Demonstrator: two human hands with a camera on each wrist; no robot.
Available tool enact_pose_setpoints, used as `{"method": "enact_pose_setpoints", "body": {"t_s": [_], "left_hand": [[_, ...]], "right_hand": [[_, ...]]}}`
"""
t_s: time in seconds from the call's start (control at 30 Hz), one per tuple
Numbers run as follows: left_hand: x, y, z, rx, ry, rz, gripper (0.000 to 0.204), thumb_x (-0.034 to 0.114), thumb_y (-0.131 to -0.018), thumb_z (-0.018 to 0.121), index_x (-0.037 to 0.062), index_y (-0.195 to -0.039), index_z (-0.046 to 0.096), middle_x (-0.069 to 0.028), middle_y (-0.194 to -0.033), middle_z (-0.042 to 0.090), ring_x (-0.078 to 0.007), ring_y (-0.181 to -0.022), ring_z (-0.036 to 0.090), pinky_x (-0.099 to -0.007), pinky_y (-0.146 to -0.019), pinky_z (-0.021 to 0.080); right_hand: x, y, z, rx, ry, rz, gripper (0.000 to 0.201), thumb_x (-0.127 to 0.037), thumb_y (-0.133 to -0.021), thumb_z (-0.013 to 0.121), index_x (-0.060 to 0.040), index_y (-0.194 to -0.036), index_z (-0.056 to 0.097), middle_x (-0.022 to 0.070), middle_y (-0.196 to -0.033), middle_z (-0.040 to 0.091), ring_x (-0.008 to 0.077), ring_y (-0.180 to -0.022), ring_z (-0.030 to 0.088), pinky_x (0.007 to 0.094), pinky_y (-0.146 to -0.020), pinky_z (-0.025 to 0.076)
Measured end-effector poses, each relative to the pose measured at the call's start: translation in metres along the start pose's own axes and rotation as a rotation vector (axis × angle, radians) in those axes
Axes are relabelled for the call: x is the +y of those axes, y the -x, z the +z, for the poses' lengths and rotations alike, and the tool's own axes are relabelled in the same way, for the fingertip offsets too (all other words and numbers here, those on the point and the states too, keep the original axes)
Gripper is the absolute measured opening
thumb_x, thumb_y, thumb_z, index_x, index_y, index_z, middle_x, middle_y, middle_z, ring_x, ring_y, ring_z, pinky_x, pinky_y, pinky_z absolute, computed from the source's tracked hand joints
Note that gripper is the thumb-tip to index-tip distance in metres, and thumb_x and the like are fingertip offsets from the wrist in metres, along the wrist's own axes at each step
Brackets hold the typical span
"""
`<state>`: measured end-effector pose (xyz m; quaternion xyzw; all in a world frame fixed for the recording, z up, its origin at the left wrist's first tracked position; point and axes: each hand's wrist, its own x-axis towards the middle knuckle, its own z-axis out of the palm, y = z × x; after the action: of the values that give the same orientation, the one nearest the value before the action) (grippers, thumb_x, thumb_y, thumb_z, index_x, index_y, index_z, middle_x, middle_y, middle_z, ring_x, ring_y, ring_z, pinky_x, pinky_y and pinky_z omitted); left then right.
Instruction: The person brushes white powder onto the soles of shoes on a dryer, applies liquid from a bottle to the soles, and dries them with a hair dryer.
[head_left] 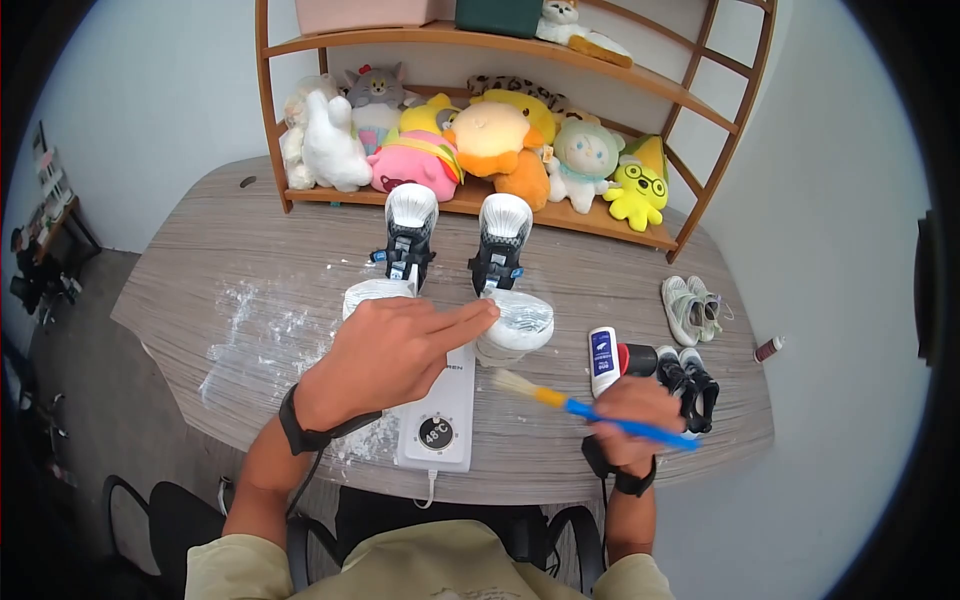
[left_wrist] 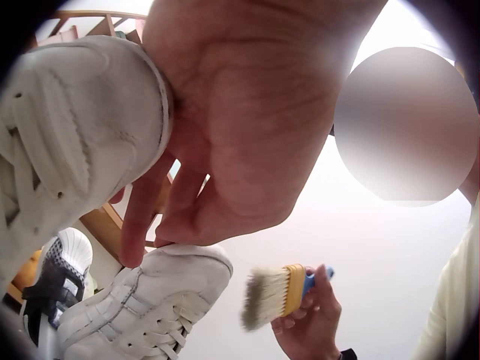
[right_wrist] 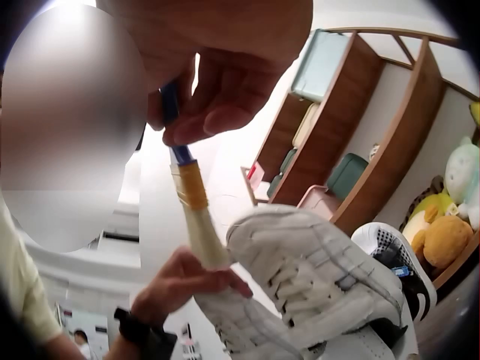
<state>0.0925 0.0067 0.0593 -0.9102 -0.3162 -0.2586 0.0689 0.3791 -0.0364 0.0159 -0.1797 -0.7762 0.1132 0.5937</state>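
Two white lace-up sneakers stand sole up on a white device (head_left: 450, 458) whose dial reads 48°C. My left hand (head_left: 395, 345) reaches across, its index and middle fingers straight, fingertips at the edge of the right sneaker (head_left: 525, 325). The left sneaker (head_left: 372, 291) is partly hidden behind that hand; its sole, like the other, looks whitish and glossy. My right hand (head_left: 637, 415) grips the blue handle of a paintbrush (head_left: 548, 396) at the right. Its pale bristles (left_wrist: 264, 298) point left, apart from the sneakers in the head view.
Two black-and-white shoes (head_left: 408, 240) stand sole up behind. A white bottle (head_left: 603, 360), a dark cylindrical container (head_left: 638, 359) and small shoes (head_left: 683, 308) lie right. White powdery smears (head_left: 270, 335) mark the table's left side. A shelf (head_left: 640, 232) with plush toys stands at the back.
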Motion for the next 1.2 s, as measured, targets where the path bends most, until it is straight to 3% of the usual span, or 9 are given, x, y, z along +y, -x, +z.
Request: {"method": "enact_pose_setpoints", "body": {"t_s": [0.07,0.2,0.3,0.43,0.7,0.83,0.93,1.07,1.2], "left_hand": [[0.002,0.001,0.002,0.044,0.020,-0.016,0.064,-0.002,-0.066,0.065,0.0129,-0.128,0.059,-0.0024,-0.095,0.069,-0.0217,-0.065,0.061,-0.0334,-0.059,0.049],[-0.001,0.003,0.003,0.041,0.014,0.012,0.060,0.000,-0.069,0.063,0.0114,-0.127,0.058,-0.0025,-0.102,0.069,-0.0219,-0.069,0.063,-0.0335,-0.061,0.051],[-0.005,0.004,0.006,0.055,0.017,0.056,0.052,0.002,-0.073,0.061,0.0074,-0.124,0.058,-0.0029,-0.111,0.068,-0.0209,-0.071,0.066,-0.0336,-0.062,0.052],[-0.006,0.005,0.008,0.078,0.034,0.062,0.055,-0.001,-0.070,0.061,0.0075,-0.124,0.058,-0.0030,-0.118,0.066,-0.0203,-0.072,0.065,-0.0324,-0.066,0.053],[-0.012,0.009,0.014,0.098,0.020,0.103,0.052,0.003,-0.070,0.064,0.0030,-0.122,0.059,-0.0040,-0.124,0.064,-0.0173,-0.072,0.064,-0.0290,-0.068,0.053],[-0.013,0.010,0.016,0.122,-0.003,0.116,0.052,0.005,-0.069,0.064,0.0030,-0.121,0.060,-0.0046,-0.122,0.064,-0.0158,-0.071,0.063,-0.0278,-0.067,0.052],[-0.014,0.010,0.018,0.138,0.002,0.110,0.053,0.005,-0.068,0.064,0.0034,-0.122,0.060,-0.0045,-0.121,0.064,-0.0150,-0.070,0.063,-0.0270,-0.068,0.052],[-0.014,0.009,0.020,0.141,-0.010,0.105,0.055,0.004,-0.068,0.064,0.0041,-0.122,0.060,-0.0039,-0.122,0.064,-0.0145,-0.070,0.062,-0.0266,-0.069,0.052],[-0.011,0.007,0.017,0.118,-0.028,0.093,0.054,0.003,-0.068,0.064,0.0055,-0.123,0.060,-0.0023,-0.123,0.064,-0.0143,-0.069,0.062,-0.0265,-0.069,0.053]], "right_hand": [[-0.006,0.001,0.023,-0.082,0.119,0.027,0.017,-0.014,-0.079,0.078,0.0005,-0.077,0.068,0.0104,-0.066,0.067,0.0217,-0.057,0.066,0.0289,-0.054,0.053],[-0.001,0.010,0.042,-0.035,0.127,0.005,0.019,-0.014,-0.078,0.078,0.0024,-0.078,0.067,0.0122,-0.067,0.068,0.0244,-0.060,0.069,0.0314,-0.056,0.056],[0.008,0.022,0.037,0.126,0.112,0.040,0.015,-0.001,-0.075,0.077,0.0030,-0.085,0.067,0.0135,-0.070,0.068,0.0238,-0.058,0.068,0.0301,-0.057,0.055],[0.014,0.039,0.035,0.484,-0.030,0.243,0.016,-0.012,-0.088,0.068,0.0026,-0.090,0.061,0.0147,-0.069,0.066,0.0218,-0.058,0.066,0.0315,-0.054,0.054],[0.054,0.042,0.016,0.712,0.018,0.380,0.021,-0.022,-0.094,0.062,-0.0010,-0.095,0.057,0.0070,-0.063,0.058,0.0136,-0.051,0.054,0.0263,-0.046,0.044],[0.059,0.041,0.002,0.803,0.100,0.457,0.021,-0.020,-0.093,0.063,0.0009,-0.092,0.058,0.0086,-0.062,0.057,0.0162,-0.051,0.055,0.0275,-0.047,0.047],[0.037,0.036,-0.013,0.825,-0.206,0.392,0.026,-0.026,-0.095,0.061,-0.0010,-0.093,0.056,0.0067,-0.062,0.054,0.0154,-0.052,0.053,0.0274,-0.046,0.046],[-0.007,0.003,0.003,0.423,0.010,0.126,0.029,-0.032,-0.093,0.062,-0.0041,-0.091,0.055,0.0046,-0.068,0.052,0.0161,-0.053,0.046,0.0289,-0.045,0.044],[-0.034,-0.007,0.026,0.168,0.607,-0.119,0.024,-0.023,-0.080,0.075,-0.0036,-0.088,0.063,0.0094,-0.079,0.061,0.0226,-0.063,0.059,0.0340,-0.057,0.049]]}}
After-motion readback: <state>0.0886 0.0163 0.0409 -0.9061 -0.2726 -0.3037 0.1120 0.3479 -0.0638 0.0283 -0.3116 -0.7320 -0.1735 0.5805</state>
